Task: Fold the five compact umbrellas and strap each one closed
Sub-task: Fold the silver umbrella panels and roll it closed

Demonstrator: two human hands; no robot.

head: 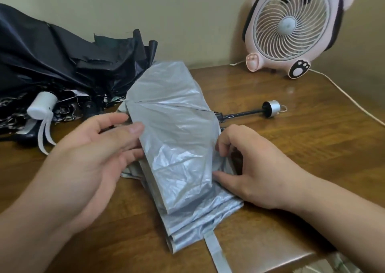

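Observation:
A silver compact umbrella lies across the middle of the wooden table, its canopy loosely gathered into flat panels. Its black shaft and silver handle point to the right rear. Its grey strap hangs off the near end. My left hand holds one raised panel by its left edge, thumb on top. My right hand pinches a fold of canopy fabric on the right side, fingers curled. A heap of dark unfolded umbrellas lies at the back left, with a white handle sticking out.
A pink desk fan stands at the back right against the wall, and its white cord trails along the table's right edge. The wooden table ends close in front at the right. Some pale patterned material shows at the bottom right.

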